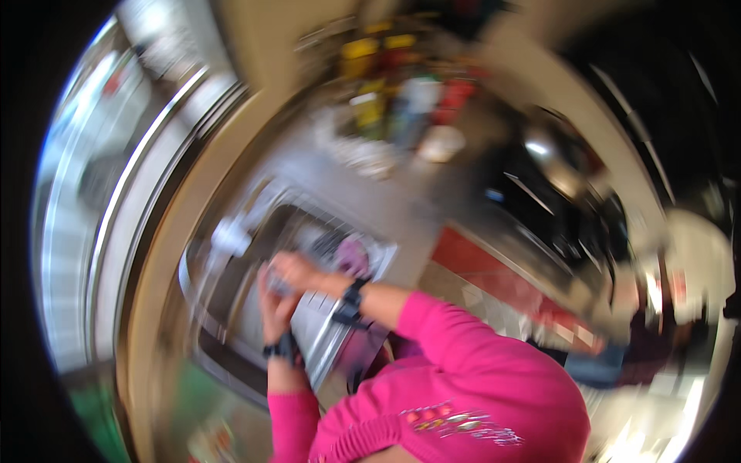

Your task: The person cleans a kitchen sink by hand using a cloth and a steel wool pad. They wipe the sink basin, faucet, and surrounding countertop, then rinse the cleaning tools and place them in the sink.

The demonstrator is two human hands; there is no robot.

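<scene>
Over the divider of a double-basin metal sink (393, 252), my two hands are close together. My right hand (295, 269) reaches in from the right, its fingers curled toward my left hand (275, 304), which is raised with its fingers pointing up. Something pale and shiny (280, 285) shows between them, too blurred to name. Both wrists wear dark bands. In the far basin, beside my right hand, sits a pinkish-purple item (352, 256), perhaps a cloth or scrubber. A whitish faucet-like shape (231, 235) stands at the sink's window side.
Bottles and jars (405, 92) crowd the far counter behind a whitish plastic bag (362, 153). A black stove (532, 202) with a metal pot (556, 162) is to the right. A window (92, 202) runs along the left. Another person (642, 341) stands at the right.
</scene>
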